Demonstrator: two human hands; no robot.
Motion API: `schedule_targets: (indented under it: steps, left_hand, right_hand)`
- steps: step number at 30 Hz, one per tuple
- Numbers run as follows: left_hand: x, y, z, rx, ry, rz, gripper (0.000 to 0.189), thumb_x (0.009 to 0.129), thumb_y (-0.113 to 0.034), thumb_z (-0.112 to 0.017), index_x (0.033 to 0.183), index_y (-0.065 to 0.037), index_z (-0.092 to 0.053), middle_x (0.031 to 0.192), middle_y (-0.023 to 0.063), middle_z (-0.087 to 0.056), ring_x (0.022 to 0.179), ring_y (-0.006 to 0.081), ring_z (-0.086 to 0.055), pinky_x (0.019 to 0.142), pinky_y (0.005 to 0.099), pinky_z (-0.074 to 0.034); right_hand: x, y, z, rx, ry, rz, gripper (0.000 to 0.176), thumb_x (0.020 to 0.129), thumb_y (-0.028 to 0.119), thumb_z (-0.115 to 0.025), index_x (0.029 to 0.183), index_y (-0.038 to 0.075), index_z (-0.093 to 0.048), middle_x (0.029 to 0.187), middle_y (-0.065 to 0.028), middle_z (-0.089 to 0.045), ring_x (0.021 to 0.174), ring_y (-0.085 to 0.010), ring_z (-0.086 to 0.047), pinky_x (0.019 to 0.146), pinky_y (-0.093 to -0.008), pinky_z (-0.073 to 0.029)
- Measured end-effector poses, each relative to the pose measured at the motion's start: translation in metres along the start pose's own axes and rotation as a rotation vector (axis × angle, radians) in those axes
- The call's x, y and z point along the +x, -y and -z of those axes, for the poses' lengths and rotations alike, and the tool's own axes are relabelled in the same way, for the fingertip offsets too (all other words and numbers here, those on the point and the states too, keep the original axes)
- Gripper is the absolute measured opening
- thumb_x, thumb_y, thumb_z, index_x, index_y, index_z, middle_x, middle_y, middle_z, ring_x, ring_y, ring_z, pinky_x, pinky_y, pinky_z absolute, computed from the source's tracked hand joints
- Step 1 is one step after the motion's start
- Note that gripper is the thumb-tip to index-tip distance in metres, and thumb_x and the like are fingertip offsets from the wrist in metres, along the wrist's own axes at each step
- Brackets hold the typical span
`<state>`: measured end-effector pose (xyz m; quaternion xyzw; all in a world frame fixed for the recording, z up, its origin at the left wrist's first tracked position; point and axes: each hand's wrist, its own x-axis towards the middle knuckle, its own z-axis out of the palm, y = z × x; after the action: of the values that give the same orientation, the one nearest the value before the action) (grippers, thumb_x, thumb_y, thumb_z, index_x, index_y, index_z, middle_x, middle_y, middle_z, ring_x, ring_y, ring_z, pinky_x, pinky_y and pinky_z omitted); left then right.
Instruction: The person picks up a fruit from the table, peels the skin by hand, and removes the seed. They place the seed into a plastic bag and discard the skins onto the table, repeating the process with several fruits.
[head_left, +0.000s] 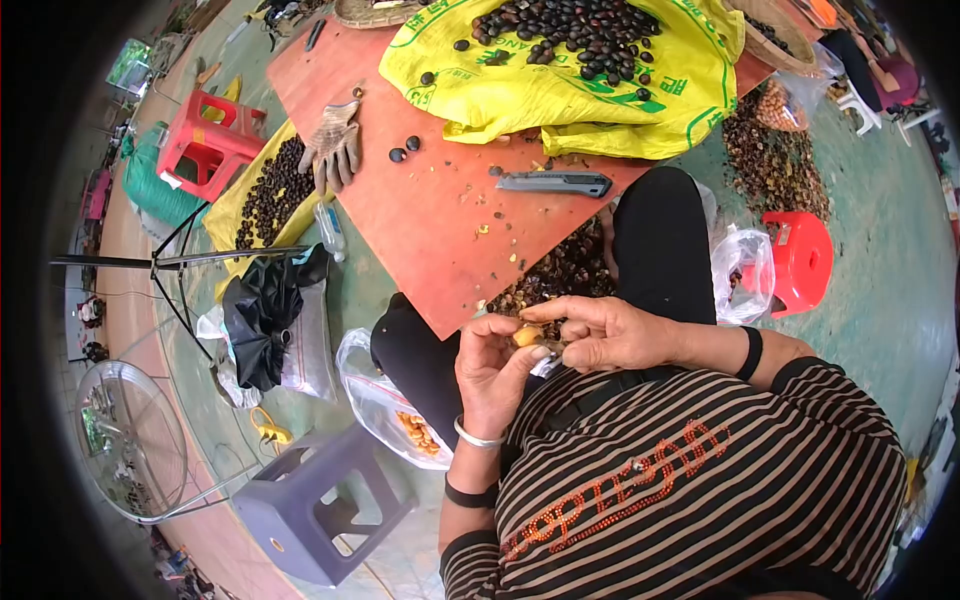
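Note:
My left hand (488,375), with a silver bangle at the wrist, pinches a small yellow-orange kernel (527,336) between thumb and fingers. Close against it, my right hand (612,335) has its index finger stretched over the kernel's upper side. Its other fingers are curled, and what lies between them and the thumb cannot be made out. Below the hands and beyond them is a heap of brown shell scraps (560,272). A grey box cutter (556,183) lies on the red board (430,230), near a few dark nuts (398,154) and a soiled work glove (333,145).
A yellow sack (430,50) bears many dark nuts at the board's far side. A clear bag (375,400) with orange kernels rests left of my leg, near a grey stool (320,500). Red stools (800,262) stand either side. Another person (885,75) sits far right.

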<state>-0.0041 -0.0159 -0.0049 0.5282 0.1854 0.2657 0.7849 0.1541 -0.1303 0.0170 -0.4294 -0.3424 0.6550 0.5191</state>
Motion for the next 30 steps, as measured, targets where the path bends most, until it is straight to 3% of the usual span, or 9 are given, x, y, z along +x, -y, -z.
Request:
schedule_targets:
  steps: [8,10,13,14,16,21,25,26,30]
  left_hand:
    - [0.001,-0.003,-0.001,0.102,0.016,-0.033,0.033,0.074,0.008,-0.066,0.103,-0.002,-0.053,0.097,0.0038,-0.054,0.089,0.0114,-0.054,0.081,0.0246,-0.045]
    - [0.000,-0.002,0.001,0.105,0.017,-0.032,0.032,0.075,0.008,-0.065,0.103,-0.002,-0.054,0.097,0.0037,-0.054,0.090,0.0116,-0.054,0.082,0.0249,-0.045]
    - [0.001,-0.001,0.002,-0.041,-0.028,0.070,0.032,0.077,0.008,-0.062,0.105,-0.002,-0.054,0.100,0.0046,-0.053,0.094,0.0124,-0.053,0.082,0.0252,-0.044]
    - [0.003,-0.001,0.001,-0.017,-0.033,0.004,0.031,0.077,0.009,-0.061,0.105,-0.003,-0.054,0.102,0.0053,-0.053,0.096,0.0127,-0.052,0.082,0.0253,-0.044]
    - [0.003,-0.001,0.001,0.008,-0.040,-0.056,0.031,0.077,0.009,-0.061,0.105,-0.003,-0.054,0.104,0.0061,-0.052,0.097,0.0129,-0.052,0.082,0.0255,-0.044]
    - [0.005,0.000,0.001,0.116,0.007,-0.142,0.032,0.077,0.010,-0.061,0.105,-0.004,-0.054,0.107,0.0057,-0.050,0.097,0.0126,-0.052,0.082,0.0251,-0.045]
    - [-0.001,-0.010,-0.010,-0.017,-0.101,0.013,0.030,0.076,0.010,-0.062,0.102,-0.003,-0.054,0.104,0.0049,-0.049,0.094,0.0119,-0.053,0.081,0.0243,-0.046]
    - [-0.001,-0.008,-0.008,-0.001,-0.083,-0.041,0.030,0.076,0.010,-0.062,0.101,-0.003,-0.054,0.102,0.0049,-0.050,0.092,0.0114,-0.053,0.080,0.0238,-0.047]
    - [0.000,-0.009,-0.004,0.069,-0.057,-0.145,0.028,0.075,0.010,-0.064,0.098,-0.002,-0.055,0.097,0.0044,-0.052,0.086,0.0105,-0.054,0.076,0.0232,-0.048]
  right_hand:
    - [0.006,-0.006,-0.005,0.304,-0.086,-0.014,0.045,0.091,0.017,-0.052,0.132,0.003,-0.038,0.094,-0.0017,-0.060,0.077,-0.0052,-0.053,0.068,-0.0201,-0.044]
    - [0.006,-0.004,-0.006,0.111,-0.221,-0.044,0.043,0.092,0.022,-0.051,0.130,0.004,-0.041,0.069,0.0069,-0.044,0.052,0.0003,-0.033,0.045,-0.0152,-0.026]
    - [0.014,-0.016,0.010,-0.451,-0.336,0.249,0.046,0.090,0.017,-0.054,0.133,0.005,-0.039,0.068,0.0056,-0.045,0.053,-0.0006,-0.035,0.047,-0.0151,-0.028]
    - [0.010,-0.016,0.012,-0.452,-0.333,0.250,0.046,0.090,0.017,-0.054,0.133,0.005,-0.039,0.068,0.0056,-0.045,0.053,-0.0006,-0.035,0.047,-0.0151,-0.028]
    - [0.002,0.006,0.002,-0.079,-0.165,0.054,0.050,0.090,0.019,-0.055,0.135,0.005,-0.037,0.070,0.0050,-0.045,0.058,-0.0011,-0.037,0.051,-0.0159,-0.032]
    - [0.006,0.008,-0.004,-0.046,-0.082,0.121,0.055,0.090,0.020,-0.056,0.136,0.003,-0.033,0.069,0.0058,-0.042,0.062,-0.0009,-0.037,0.055,-0.0175,-0.033]
    - [0.008,0.007,-0.004,-0.103,-0.013,0.115,0.051,0.090,0.015,-0.054,0.135,0.001,-0.035,0.091,-0.0018,-0.055,0.081,-0.0053,-0.051,0.072,-0.0206,-0.043]
    - [0.009,0.004,-0.003,-0.078,-0.015,0.136,0.048,0.089,0.009,-0.053,0.134,0.001,-0.036,0.100,-0.0045,-0.057,0.088,-0.0065,-0.052,0.077,-0.0221,-0.044]
    - [0.011,0.005,0.001,-0.175,0.006,0.167,0.046,0.090,0.011,-0.052,0.133,0.001,-0.038,0.103,-0.0046,-0.057,0.091,-0.0072,-0.052,0.079,-0.0227,-0.044]
